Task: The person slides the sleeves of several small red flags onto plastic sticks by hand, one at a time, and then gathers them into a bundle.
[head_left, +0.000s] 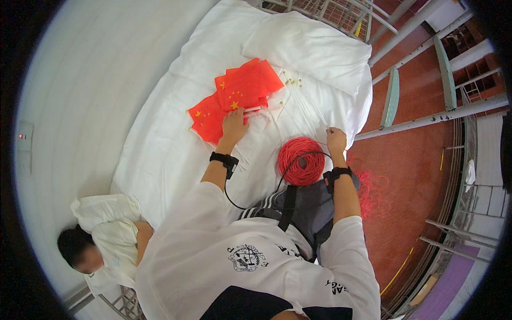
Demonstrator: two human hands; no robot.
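My left hand point(234, 128) is over the small red flags point(248, 85) with yellow stars, its fingers closed around a short white stick point(253, 109) that pokes out to the right. The flags overlap in a loose pile on the white bed. My right hand point(336, 141) is closed in a pinch at the near end of a thin white stick point(316, 109). Just left of that hand lies a round coil of red cord point(292, 165), with a black cable crossing over it. Several small gold beads point(288, 81) are scattered right of the flags.
A white pillow point(309, 50) is at the bed's far end. Loose red strands point(370, 189) hang over the bed's right side above the reddish floor point(405, 160). A metal ladder with green rungs point(392, 98) stands at the right. Another person point(114, 248) is at the lower left.
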